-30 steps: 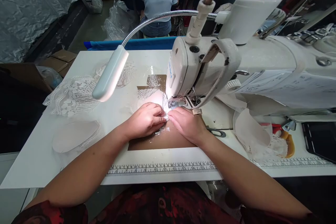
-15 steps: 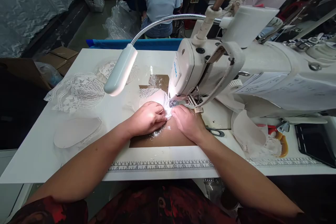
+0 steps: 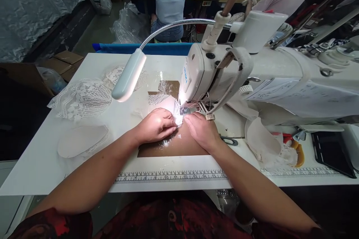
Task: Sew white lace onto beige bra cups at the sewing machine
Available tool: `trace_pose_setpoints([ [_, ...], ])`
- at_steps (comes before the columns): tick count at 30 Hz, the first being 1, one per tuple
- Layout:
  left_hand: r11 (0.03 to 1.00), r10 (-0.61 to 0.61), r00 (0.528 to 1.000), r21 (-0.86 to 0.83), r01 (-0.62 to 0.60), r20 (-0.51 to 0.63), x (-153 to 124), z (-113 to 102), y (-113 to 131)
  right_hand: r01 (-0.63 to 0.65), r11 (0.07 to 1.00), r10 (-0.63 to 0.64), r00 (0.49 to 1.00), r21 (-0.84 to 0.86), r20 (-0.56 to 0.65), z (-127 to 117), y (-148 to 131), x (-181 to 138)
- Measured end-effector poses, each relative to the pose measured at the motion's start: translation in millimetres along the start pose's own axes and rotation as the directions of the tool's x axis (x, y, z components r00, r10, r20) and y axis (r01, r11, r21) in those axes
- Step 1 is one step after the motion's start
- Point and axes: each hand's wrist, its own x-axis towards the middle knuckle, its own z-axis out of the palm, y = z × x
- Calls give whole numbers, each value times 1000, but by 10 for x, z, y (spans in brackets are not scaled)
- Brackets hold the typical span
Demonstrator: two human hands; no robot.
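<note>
Both my hands rest on a small white lace piece (image 3: 176, 114) just in front of the needle of a white sewing machine (image 3: 213, 78). My left hand (image 3: 155, 125) lies with its fingers curled and pressed down on the lace. My right hand (image 3: 200, 130) pinches the lace edge right beside the presser foot. The fingertips of the two hands almost touch. A lamp (image 3: 128, 75) on a gooseneck lights the spot brightly. The lace lies on a brown patch (image 3: 171, 147) of the table.
Loose lace pieces (image 3: 84, 99) and a white padded cup (image 3: 81, 140) lie at the left of the white table (image 3: 39, 168). More cups and lace (image 3: 269, 145) sit at the right, by a black tray (image 3: 332, 153). A ruler strip (image 3: 171, 176) runs along the front edge. Other people work behind.
My hands stay on the lace at the needle, shifted only slightly; the view itself has moved a little.
</note>
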Motion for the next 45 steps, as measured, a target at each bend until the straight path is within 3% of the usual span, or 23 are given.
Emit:
trace_pose_setpoints([
  [4, 994, -111, 993, 8, 111, -52, 31, 32, 20, -25, 999, 24, 999, 40, 28, -22, -38, -10],
  [13, 969, -197, 980, 152, 196, -8, 147, 143, 7, 13, 993, -14, 1000, 119, 11, -16, -30, -1],
  [20, 976, -218, 976, -12, 218, 11, 141, 37, -9, 48, 979, -49, 999, 198, -3, -15, -16, 7],
  [24, 980, -197, 980, 7, 196, 41, 110, 17, -5, 83, 972, -79, 997, 218, -26, 17, 10, 3],
  [27, 983, -183, 983, -28, 183, 9, 108, 36, -28, 86, 971, -80, 996, 221, -34, 42, 31, 3],
  [33, 948, -284, 955, -172, 267, -83, 127, 48, -119, 71, 970, -64, 997, 233, -38, 49, 35, 10],
  [45, 936, -260, 965, -253, 243, -35, 122, 27, -180, 78, 972, -61, 995, 222, -83, -11, -2, 11],
])
